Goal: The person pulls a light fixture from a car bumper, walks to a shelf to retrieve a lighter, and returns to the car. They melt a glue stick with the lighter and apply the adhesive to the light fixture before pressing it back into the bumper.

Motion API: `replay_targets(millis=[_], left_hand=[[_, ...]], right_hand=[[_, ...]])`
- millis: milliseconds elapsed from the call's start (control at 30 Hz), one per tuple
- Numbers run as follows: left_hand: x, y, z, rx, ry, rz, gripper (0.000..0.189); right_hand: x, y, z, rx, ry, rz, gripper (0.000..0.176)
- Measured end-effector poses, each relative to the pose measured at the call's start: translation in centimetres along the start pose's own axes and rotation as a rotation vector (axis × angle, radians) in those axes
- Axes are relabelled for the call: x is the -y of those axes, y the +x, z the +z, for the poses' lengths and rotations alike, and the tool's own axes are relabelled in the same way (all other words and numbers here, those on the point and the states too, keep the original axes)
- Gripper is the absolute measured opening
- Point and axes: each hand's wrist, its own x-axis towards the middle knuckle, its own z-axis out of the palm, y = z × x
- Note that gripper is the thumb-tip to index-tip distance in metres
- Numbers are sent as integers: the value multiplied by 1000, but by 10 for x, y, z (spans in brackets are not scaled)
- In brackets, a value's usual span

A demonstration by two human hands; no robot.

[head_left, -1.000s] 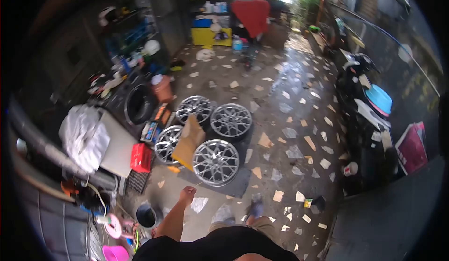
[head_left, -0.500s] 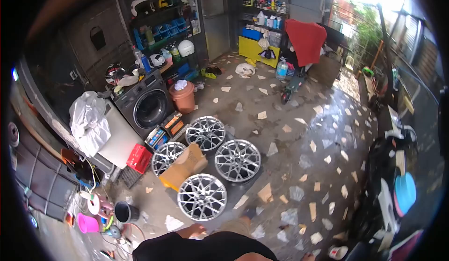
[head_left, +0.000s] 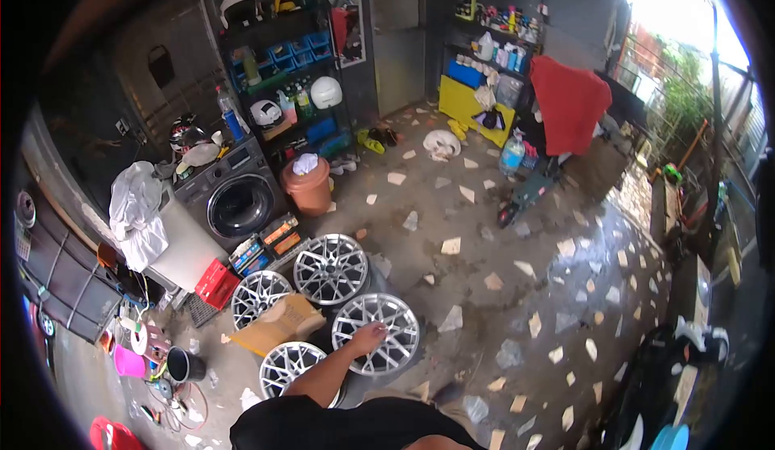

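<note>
My left hand (head_left: 369,339) reaches over the silver wheel rim (head_left: 387,321) on the right of a group of rims on the floor. Its fingers look curled near the rim's centre; whether they grip a spoke is too small to tell. Beside it lie a rim at the back (head_left: 331,269), one at the left (head_left: 257,295) and one at the front (head_left: 286,365), partly behind my forearm. A piece of brown cardboard (head_left: 278,325) rests across the left and front rims. My right hand is outside the view.
A washing machine (head_left: 240,206), a brown lidded bin (head_left: 307,185) and a red crate (head_left: 216,284) stand at the left. A black bucket (head_left: 186,364) is at lower left. A white animal (head_left: 441,145) lies at the back. A red cloth (head_left: 569,103) hangs at the right.
My left hand has moved up and right from the front rim's lower edge onto the right-hand rim. The view has shifted, and my right hand, partly visible at the bottom before, has left it.
</note>
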Motion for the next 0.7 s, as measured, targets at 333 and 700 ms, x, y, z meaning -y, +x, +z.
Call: replay_targets(millis=[333, 700], left_hand=[[33, 66, 63, -197, 589, -171, 44], [15, 99, 68, 31, 256, -897, 33]], right_hand=[[148, 315, -71, 59, -88, -64, 44], [532, 681, -130, -138, 490, -829, 19]])
